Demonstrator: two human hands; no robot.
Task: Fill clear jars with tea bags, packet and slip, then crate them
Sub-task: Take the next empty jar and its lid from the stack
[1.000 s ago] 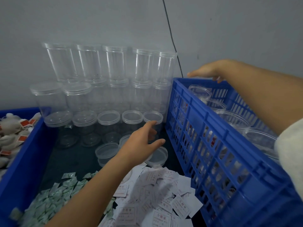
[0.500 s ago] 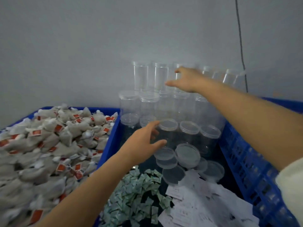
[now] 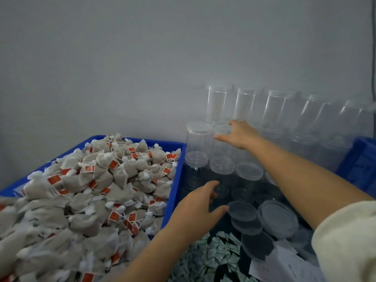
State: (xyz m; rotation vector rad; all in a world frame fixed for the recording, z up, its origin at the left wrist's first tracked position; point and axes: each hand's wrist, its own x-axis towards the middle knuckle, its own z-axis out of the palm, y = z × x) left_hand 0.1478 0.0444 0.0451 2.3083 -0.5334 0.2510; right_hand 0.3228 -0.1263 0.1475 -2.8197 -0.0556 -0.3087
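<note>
Clear lidded jars (image 3: 218, 102) stand stacked in tiers against the grey wall. My right hand (image 3: 238, 134) reaches to a jar (image 3: 221, 137) in the middle tier, fingers spread around its lid; a firm grip is not visible. My left hand (image 3: 200, 202) hovers open in front of the lowest jars (image 3: 221, 165), holding nothing. A blue tray (image 3: 175, 180) at left is heaped with beige tea bags (image 3: 97, 180) bearing red tags. Small green packets (image 3: 205, 259) lie in a pile below my left hand. White paper slips (image 3: 274, 259) lie at lower right.
Loose clear lids (image 3: 277, 217) lie flat between the jars and the slips. A corner of the blue crate (image 3: 360, 165) shows at the right edge. A dark cable (image 3: 373, 58) runs down the wall at far right.
The view has swung left, away from the crate. My right hand came off the crate rim, crossed to the jar stack and dropped to a middle-tier jar. My left hand stayed low and open.
</note>
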